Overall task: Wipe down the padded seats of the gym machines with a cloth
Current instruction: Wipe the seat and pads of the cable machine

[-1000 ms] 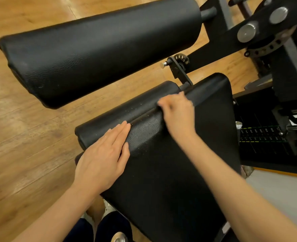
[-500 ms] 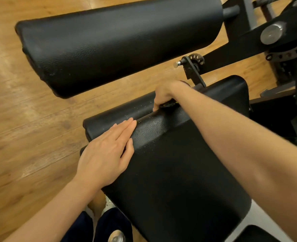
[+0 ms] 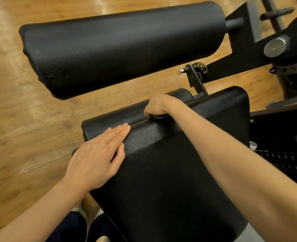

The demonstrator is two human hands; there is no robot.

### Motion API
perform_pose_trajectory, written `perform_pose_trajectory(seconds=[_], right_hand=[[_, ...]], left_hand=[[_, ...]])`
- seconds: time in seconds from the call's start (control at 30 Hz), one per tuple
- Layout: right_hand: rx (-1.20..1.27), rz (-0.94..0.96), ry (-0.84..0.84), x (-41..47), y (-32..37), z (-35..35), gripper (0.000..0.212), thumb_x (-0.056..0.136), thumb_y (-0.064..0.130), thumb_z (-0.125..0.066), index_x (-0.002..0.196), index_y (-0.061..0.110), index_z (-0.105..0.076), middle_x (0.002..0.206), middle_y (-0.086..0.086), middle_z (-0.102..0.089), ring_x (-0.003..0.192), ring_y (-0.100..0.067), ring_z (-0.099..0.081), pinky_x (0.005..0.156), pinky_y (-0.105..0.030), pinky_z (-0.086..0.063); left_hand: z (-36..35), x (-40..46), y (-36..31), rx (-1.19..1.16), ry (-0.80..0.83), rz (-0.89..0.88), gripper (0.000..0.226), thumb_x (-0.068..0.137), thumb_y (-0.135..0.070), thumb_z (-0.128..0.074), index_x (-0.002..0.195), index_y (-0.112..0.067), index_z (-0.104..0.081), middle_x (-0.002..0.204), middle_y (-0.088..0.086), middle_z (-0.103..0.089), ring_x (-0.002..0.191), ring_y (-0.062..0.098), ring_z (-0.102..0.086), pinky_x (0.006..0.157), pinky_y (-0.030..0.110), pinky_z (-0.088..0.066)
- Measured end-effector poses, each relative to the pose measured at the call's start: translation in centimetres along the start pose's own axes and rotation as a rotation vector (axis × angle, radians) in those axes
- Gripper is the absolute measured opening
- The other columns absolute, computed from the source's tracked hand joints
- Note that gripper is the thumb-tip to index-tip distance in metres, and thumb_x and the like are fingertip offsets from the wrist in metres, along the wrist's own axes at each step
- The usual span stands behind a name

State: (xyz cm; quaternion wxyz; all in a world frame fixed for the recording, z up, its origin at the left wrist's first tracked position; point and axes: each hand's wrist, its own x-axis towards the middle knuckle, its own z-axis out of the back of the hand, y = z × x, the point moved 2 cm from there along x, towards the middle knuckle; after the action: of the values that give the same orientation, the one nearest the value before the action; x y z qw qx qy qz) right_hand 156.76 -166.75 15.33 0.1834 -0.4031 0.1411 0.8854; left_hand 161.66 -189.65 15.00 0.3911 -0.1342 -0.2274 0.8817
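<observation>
A black padded seat [image 3: 170, 172] of a gym machine fills the lower middle of the head view. Along its far edge runs a seam with a second narrow pad [image 3: 112, 119]. My left hand [image 3: 98, 154] lies flat on the seat's left corner, fingers straight and together. My right hand [image 3: 159, 105] is curled at the seam, gripping a small dark cloth [image 3: 157, 116] of which only a bit shows under the fingers. Pale specks dot the leather near the seam.
A thick black roller pad [image 3: 119, 48] hangs above the floor beyond the seat. The machine's black frame [image 3: 266, 44], pivot disc and adjustment pin [image 3: 184, 71] stand at the right. A weight stack [image 3: 284, 159] sits at the right edge. Wooden floor [image 3: 22, 128] lies at the left.
My right hand has slid left along the seam between the pads, staying curled on the cloth. The left hand has stayed flat in place. My view has shifted slightly.
</observation>
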Motion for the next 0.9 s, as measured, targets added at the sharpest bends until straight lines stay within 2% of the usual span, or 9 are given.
perform_pose_trajectory(seconds=[0.1,0.17,0.23,0.33,0.43,0.57,0.7,0.8,0.9], right_hand=[[0.066,0.103,-0.349,-3.7,-0.4,-2.0,0.043,0.099,0.033,-0.048,0.060,0.017,-0.053,0.065,-0.001,-0.055,0.073,-0.027,-0.057,0.082,-0.038,-0.049],[0.210,0.296,-0.624,-9.1,-1.4,-5.1,0.032,0.101,0.029,-0.047,0.086,0.015,-0.072,0.095,-0.002,-0.070,0.102,-0.019,-0.064,0.114,-0.040,-0.036],[0.226,0.371,-0.678,-11.4,-2.2,-6.7,0.034,0.101,0.029,-0.044,0.115,0.014,-0.072,0.122,0.001,-0.068,0.125,-0.012,-0.055,0.120,-0.035,-0.026],[0.190,0.219,-0.509,-7.1,-0.8,-3.4,0.039,0.099,0.035,-0.045,0.066,0.024,-0.062,0.071,0.004,-0.062,0.078,-0.020,-0.060,0.089,-0.039,-0.050],[0.076,0.031,-0.263,-2.2,1.8,-1.0,0.043,0.097,0.039,-0.049,0.060,0.018,-0.049,0.062,0.001,-0.051,0.067,-0.023,-0.054,0.065,-0.033,-0.041],[0.082,0.197,-0.562,-6.5,1.2,-4.3,0.037,0.101,0.034,-0.047,0.075,0.015,-0.066,0.080,-0.001,-0.064,0.083,-0.020,-0.062,0.090,-0.039,-0.051],[0.158,0.472,-0.582,-11.3,-2.1,-5.9,0.031,0.098,0.027,-0.051,0.120,0.014,-0.068,0.127,0.002,-0.064,0.128,-0.011,-0.051,0.123,-0.031,-0.017],[0.235,0.214,-0.590,-7.7,-0.5,-3.0,0.029,0.096,0.028,-0.051,0.079,0.012,-0.068,0.077,-0.004,-0.067,0.075,-0.018,-0.064,0.104,-0.036,-0.044],[0.038,0.093,-0.468,-4.9,6.2,-3.6,0.036,0.092,0.039,-0.052,0.074,0.011,-0.067,0.075,-0.011,-0.066,0.073,-0.030,-0.062,0.071,-0.034,-0.050]], left_hand=[[-0.1,0.1,0.1,-0.030,0.017,-0.003,0.053,0.099,-0.036,-0.031,0.145,-0.018,-0.050,0.143,-0.002,-0.056,0.126,0.011,-0.042,0.087,0.035,-0.055],[-0.1,0.0,0.0,-0.030,0.012,0.010,0.053,0.099,-0.036,-0.031,0.145,-0.018,-0.050,0.142,0.000,-0.057,0.125,0.011,-0.043,0.088,0.035,-0.054],[-0.1,-0.1,-0.1,-0.014,0.001,0.012,0.053,0.099,-0.037,-0.031,0.145,-0.018,-0.049,0.141,0.000,-0.058,0.125,0.011,-0.043,0.090,0.033,-0.052],[-0.1,0.1,0.0,-0.020,0.011,0.010,0.053,0.099,-0.037,-0.031,0.145,-0.019,-0.050,0.141,-0.002,-0.058,0.126,0.013,-0.049,0.086,0.033,-0.055],[0.0,0.1,-0.2,-0.026,0.011,0.023,0.053,0.098,-0.036,-0.032,0.144,-0.018,-0.053,0.142,-0.003,-0.058,0.125,0.019,-0.059,0.083,0.034,-0.058],[0.3,0.0,-0.5,-0.009,-0.003,0.025,0.052,0.098,-0.035,-0.034,0.141,-0.016,-0.057,0.140,0.000,-0.060,0.124,0.020,-0.060,0.092,0.031,-0.051],[1.2,0.0,-0.7,-0.001,-0.042,-0.008,0.052,0.101,-0.033,-0.032,0.145,-0.012,-0.051,0.150,0.003,-0.050,0.138,0.010,-0.038,0.114,0.033,-0.029],[1.5,-1.6,0.4,-0.028,-0.079,0.096,0.052,0.104,-0.031,-0.028,0.148,-0.009,-0.044,0.154,0.007,-0.043,0.144,0.014,-0.032,0.122,0.030,-0.017],[0.8,-3.8,1.2,-0.046,-0.076,0.225,0.054,0.106,-0.032,-0.024,0.147,-0.003,-0.043,0.151,0.013,-0.047,0.143,0.018,-0.034,0.121,0.024,-0.008]])
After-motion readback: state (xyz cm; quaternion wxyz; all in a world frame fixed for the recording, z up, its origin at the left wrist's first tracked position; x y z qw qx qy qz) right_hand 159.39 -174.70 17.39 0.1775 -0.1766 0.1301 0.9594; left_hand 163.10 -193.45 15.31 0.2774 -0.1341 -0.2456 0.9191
